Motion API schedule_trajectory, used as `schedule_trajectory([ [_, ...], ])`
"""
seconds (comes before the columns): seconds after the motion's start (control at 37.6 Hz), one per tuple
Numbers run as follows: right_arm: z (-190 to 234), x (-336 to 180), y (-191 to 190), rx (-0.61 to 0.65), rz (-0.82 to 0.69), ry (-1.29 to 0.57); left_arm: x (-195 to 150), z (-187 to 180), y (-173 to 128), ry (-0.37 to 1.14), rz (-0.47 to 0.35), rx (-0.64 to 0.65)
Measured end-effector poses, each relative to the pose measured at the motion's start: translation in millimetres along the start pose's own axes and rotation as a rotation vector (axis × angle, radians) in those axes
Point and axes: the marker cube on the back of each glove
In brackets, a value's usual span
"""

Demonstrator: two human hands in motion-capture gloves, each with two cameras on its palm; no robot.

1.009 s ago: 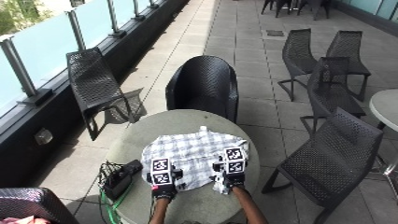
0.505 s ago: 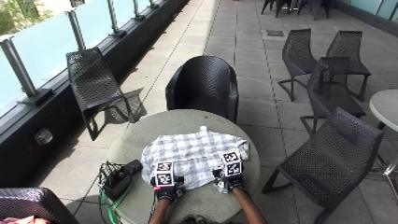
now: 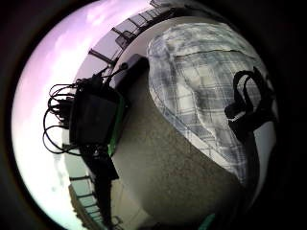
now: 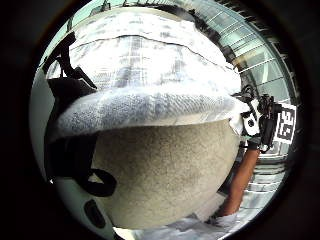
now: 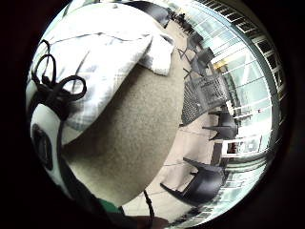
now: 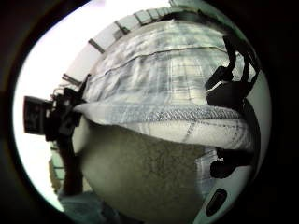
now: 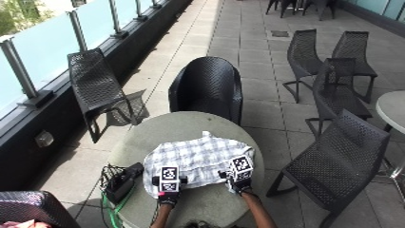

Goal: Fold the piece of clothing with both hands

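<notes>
We see the checked garment (image 7: 199, 161) spread at the middle of the round tabletop (image 7: 183, 126). Our left hand (image 7: 168, 194) and right hand (image 7: 239, 183) each pinch its near hem, lifted slightly off the tabletop's near edge.

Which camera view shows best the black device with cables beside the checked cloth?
The left little finger side palm view: the black device and its cables lie unobstructed on the table beside the cloth. The outside view shows it small at the table's edge. The other palm views miss it.
</notes>
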Motion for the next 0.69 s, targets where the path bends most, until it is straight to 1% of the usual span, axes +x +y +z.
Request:
schedule_trajectory([
  [0.05,5,1,12,-0.138,-0.042,-0.009,-2,-8,14,0.003,0.031,-0.056],
  [0.11,-12,0,32,-0.296,-0.054,0.03,-4,-19,29,0.002,0.078,-0.142],
  [0.16,-33,-3,47,-0.416,-0.077,0.059,-6,-33,46,0.004,0.14,-0.246],
  [0.24,-37,-6,49,-0.526,-0.169,-0.006,-9,-54,62,-0.004,0.223,-0.367],
  [0.29,-40,-7,46,-0.594,-0.219,-0.077,-11,-65,64,-0.011,0.241,-0.389],
  [0.32,-46,-7,43,-0.616,-0.228,-0.103,-12,-71,62,-0.014,0.236,-0.384],
  [0.37,-58,-5,34,-0.624,-0.216,-0.133,-14,-83,55,-0.016,0.203,-0.358],
  [0.48,-60,6,-1,-0.572,-0.155,-0.184,-18,-101,32,0.005,0.098,-0.279],
  [0.56,-92,3,-27,-0.519,-0.021,-0.176,-21,-107,-5,0.048,-0.04,-0.152],
  [0.61,-107,-1,-42,-0.507,0.062,-0.164,-24,-103,-33,0.08,-0.13,-0.069],
  [0.69,-97,-2,-69,-0.468,0.126,-0.138,-26,-87,-69,0.128,-0.224,0.024],
])
